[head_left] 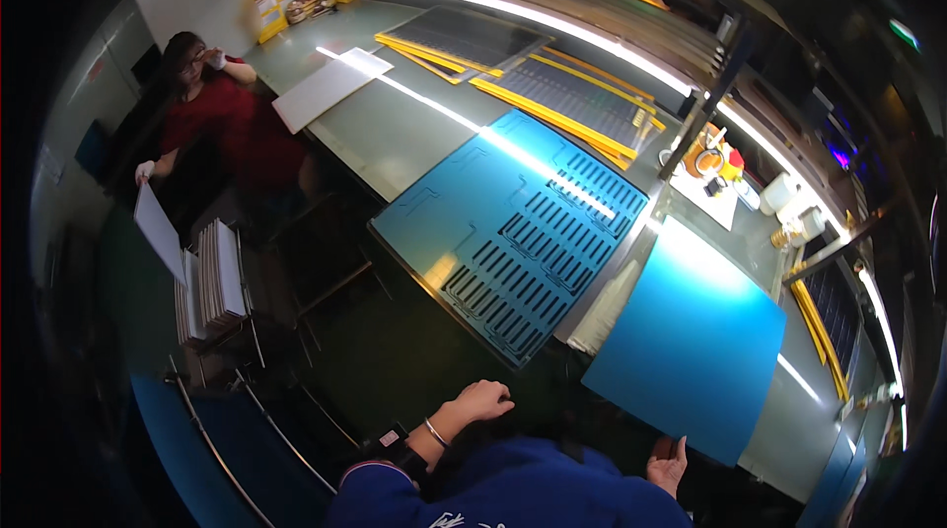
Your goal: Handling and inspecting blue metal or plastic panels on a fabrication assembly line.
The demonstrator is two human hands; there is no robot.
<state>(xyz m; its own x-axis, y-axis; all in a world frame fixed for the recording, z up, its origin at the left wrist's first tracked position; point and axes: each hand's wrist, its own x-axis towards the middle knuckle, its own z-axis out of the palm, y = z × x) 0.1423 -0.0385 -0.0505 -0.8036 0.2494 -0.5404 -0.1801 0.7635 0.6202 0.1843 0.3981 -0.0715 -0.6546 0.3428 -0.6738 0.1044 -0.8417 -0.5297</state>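
Note:
My left hand (483, 398), with a silver bracelet at the wrist, hangs in front of my body below the bench. Its fingers are loosely curled, and nothing shows in them. My right hand (668, 466) is palm up at the near edge of a plain glossy blue sheet (691, 331), its fingertips meeting that edge and partly hidden there. The sheet lies slanted on the bench and juts over its front edge. To its left rests a blue panel (459, 183) with rows of dark slots and line patterns.
Yellow-edged dark frames (582, 99) and a white board (330, 89) lie along the bench (355, 148). Bottles (784, 193) stand at the right. A co-worker in red (232, 129) holds a white panel (160, 227) beside a rack of upright panels (217, 277). Metal rails (212, 444) run lower left.

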